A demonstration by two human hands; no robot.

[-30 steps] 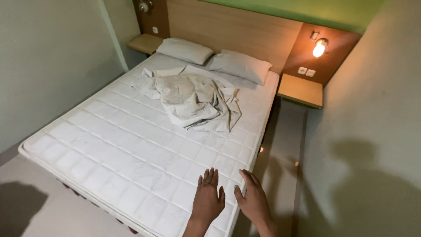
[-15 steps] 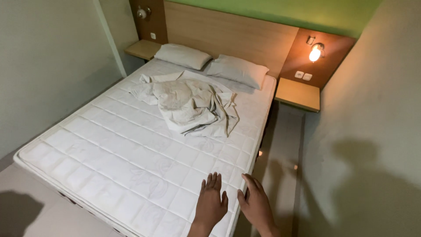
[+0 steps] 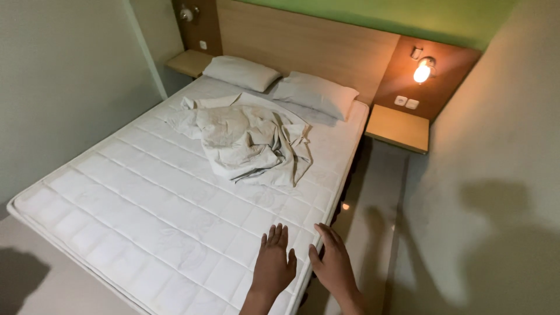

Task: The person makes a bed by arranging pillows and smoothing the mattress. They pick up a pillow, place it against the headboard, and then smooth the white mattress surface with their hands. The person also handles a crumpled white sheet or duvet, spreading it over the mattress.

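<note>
Here, both hands are open and empty: the left hand hovers flat over the bare quilted mattress near its edge, the right hand beside it. Pressing evenly with spread palms seems wise. A crumpled sheet lies mid-bed, below two pillows; a wall lamp glows.

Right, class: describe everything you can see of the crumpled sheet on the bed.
The crumpled sheet is off-white, thin, creased fabric, bunched in a loose heap with folds and trailing edges. It lies on the bare quilted mattress, toward the head end, just below the two pillows. Neither hand touches it.
</note>
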